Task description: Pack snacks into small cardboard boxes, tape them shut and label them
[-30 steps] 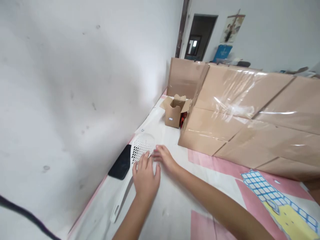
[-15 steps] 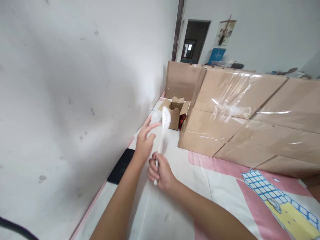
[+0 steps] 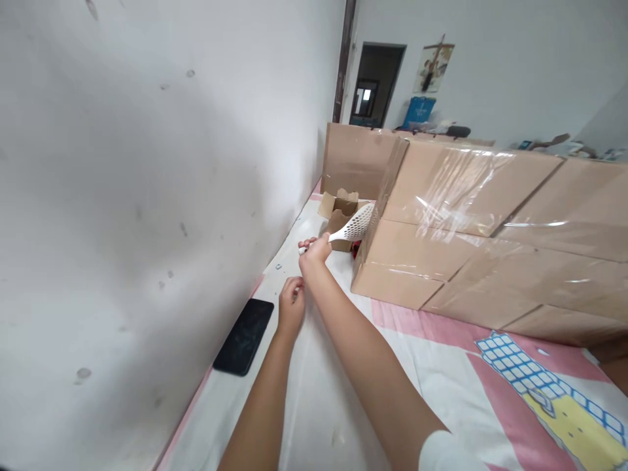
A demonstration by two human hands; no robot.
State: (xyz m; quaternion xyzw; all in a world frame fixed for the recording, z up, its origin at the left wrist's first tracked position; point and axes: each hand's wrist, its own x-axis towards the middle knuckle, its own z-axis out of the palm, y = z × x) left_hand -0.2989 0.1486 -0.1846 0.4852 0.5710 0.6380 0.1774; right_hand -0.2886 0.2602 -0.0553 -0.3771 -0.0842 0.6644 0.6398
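Note:
My right hand (image 3: 315, 252) is closed around the handle of a white slotted spoon (image 3: 358, 224). The spoon's perforated head points right, in front of the small open cardboard box (image 3: 342, 244) and by the corner of the stacked cartons. Below and left of it, my left hand (image 3: 291, 297) has its fingers curled in beside my right wrist. Whatever those fingers hold, if anything, is hidden. A black phone (image 3: 244, 336) lies flat on the cloth to the left of my left forearm.
Large cartons (image 3: 436, 190) wrapped in shiny film form a barrier on the right. A white wall (image 3: 171, 196) borders the left side. The pink and white patterned cloth (image 3: 432, 333) covers the surface. A doorway (image 3: 375, 82) shows at the back.
My right hand has moved forward and the spoon has swung from upright to pointing right. The left hand has drawn back and its spread fingers have curled in.

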